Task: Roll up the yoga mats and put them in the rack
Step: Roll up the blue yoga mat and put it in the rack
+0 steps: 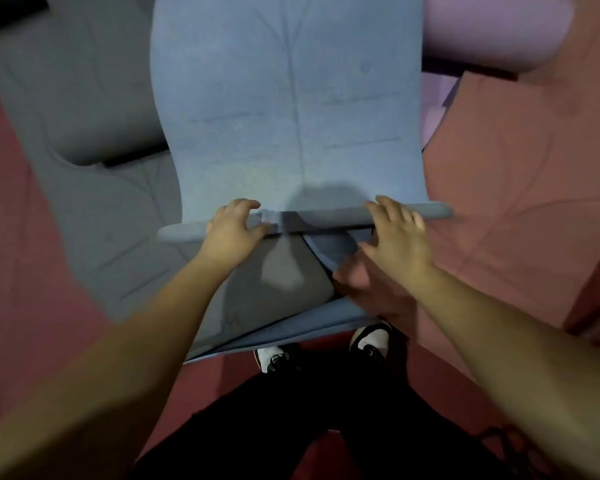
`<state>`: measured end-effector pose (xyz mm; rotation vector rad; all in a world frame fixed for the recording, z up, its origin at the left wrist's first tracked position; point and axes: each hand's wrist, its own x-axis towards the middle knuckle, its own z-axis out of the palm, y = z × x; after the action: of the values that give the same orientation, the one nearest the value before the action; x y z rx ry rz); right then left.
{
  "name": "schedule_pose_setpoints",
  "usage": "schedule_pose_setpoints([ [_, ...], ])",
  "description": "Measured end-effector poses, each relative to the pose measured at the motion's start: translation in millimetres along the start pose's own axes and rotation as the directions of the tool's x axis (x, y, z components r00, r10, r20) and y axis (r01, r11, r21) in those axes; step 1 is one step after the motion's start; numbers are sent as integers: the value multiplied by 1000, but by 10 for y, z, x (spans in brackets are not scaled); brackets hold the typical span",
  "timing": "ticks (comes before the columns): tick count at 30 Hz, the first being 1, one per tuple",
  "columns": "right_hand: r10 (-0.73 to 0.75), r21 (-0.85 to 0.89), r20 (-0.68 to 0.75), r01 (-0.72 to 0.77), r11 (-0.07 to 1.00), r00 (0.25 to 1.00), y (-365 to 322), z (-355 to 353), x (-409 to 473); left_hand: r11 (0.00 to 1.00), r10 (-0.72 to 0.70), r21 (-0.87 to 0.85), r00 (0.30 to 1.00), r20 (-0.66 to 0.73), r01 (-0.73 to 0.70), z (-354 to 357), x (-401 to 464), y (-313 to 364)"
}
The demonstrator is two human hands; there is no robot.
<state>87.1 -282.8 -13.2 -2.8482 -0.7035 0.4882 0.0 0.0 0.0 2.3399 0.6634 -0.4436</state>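
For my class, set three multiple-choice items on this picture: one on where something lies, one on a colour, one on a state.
1. Where is the purple mat?
A. top right
B. bottom left
C. under the shoes

2. What colour is the mat being rolled?
A. green
B. blue
C. yellow

3. How far is that mat rolled?
A. fully
B. only begun
C. untouched

Key:
1 A, it lies at the upper right corner.
2 B, the blue mat lies under the left hand and right hand.
3 B, only a thin roll is formed.
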Motion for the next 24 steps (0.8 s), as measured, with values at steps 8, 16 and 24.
schedule_pose_setpoints([
  [8, -13, -176, 139, 38, 984, 990, 70, 518, 244, 821, 19, 561, 988, 151, -102, 436, 168, -457],
  [16, 98, -243, 198, -48, 969, 975, -59, 593, -106, 745, 58, 652, 988, 145, -139, 481, -253, -493],
  [24, -6, -28, -86, 4, 1000, 996, -365, -531, -894, 890, 252, 430, 950, -184, -153, -325, -1180, -210],
])
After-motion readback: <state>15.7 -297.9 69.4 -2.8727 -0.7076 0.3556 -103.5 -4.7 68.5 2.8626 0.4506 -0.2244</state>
